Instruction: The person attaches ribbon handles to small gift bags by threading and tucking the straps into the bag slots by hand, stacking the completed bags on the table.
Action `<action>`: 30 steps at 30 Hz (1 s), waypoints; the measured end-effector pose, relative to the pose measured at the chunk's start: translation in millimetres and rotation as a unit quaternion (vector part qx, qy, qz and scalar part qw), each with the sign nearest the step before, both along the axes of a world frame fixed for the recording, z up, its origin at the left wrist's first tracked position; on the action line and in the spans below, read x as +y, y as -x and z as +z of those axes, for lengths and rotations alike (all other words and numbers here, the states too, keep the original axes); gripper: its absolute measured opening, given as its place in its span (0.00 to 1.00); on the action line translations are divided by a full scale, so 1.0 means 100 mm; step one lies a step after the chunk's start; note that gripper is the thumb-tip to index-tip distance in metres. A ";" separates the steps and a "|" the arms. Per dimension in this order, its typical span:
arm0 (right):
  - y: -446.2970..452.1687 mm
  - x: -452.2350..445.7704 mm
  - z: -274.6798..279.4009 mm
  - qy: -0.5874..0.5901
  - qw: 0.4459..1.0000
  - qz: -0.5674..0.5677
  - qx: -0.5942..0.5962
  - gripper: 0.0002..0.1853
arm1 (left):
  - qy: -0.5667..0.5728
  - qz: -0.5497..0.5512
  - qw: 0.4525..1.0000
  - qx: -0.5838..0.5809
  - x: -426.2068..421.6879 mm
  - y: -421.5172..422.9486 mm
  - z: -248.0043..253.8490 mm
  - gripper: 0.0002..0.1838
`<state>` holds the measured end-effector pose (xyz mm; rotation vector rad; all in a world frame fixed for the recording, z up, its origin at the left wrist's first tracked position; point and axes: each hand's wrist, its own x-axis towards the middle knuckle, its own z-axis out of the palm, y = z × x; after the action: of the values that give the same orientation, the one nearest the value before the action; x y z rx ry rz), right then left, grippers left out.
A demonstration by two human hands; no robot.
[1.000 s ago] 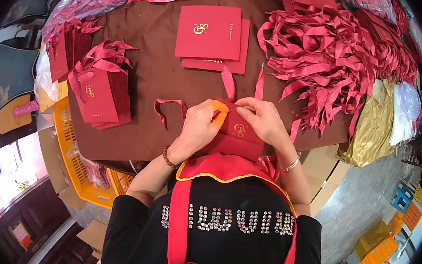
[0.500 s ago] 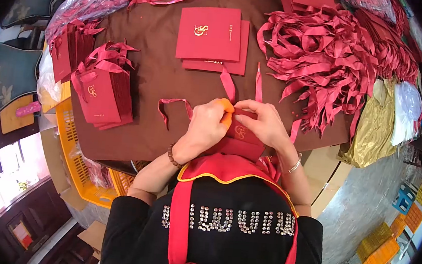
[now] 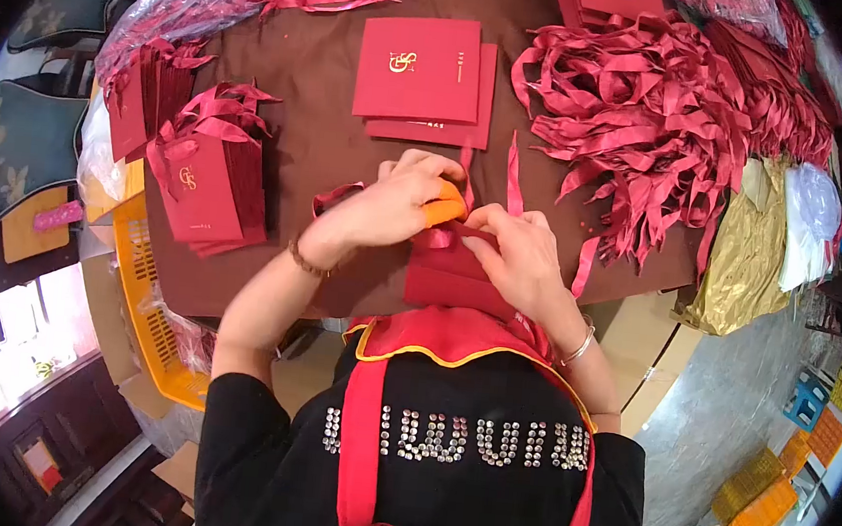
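Note:
In the head view, a small red paper gift bag lies at the table's front edge, between my hands and the red apron. My left hand, with orange covers on its fingers, is closed over a red ribbon at the bag's top. My right hand pinches the bag's top edge between thumb and fingers, close to the left fingertips. The exact grip of the left fingers is partly hidden. Another ribbon length sticks up just beyond the right hand.
Two flat red bags lie overlapped ahead on the brown tablecloth. A heap of red ribbons covers the right side. Stacked ribboned bags stand at left. A yellow crate sits below the table's left edge.
My left hand has shifted left and turned over the bag's top, its elbow swinging outward. My right hand has moved slightly down and right. The bag's gold print is now covered.

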<state>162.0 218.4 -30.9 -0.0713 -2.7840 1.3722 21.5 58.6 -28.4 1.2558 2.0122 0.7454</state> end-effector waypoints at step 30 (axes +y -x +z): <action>-0.01 0.13 -0.21 -0.130 0.990 -0.034 0.047 0.16 | -0.010 0.037 0.999 -0.009 -0.32 0.21 -0.08 0.34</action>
<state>163.5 230.9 -52.4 -0.0894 -2.8243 0.9623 0.4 26.2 -36.1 1.1872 2.0496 0.8110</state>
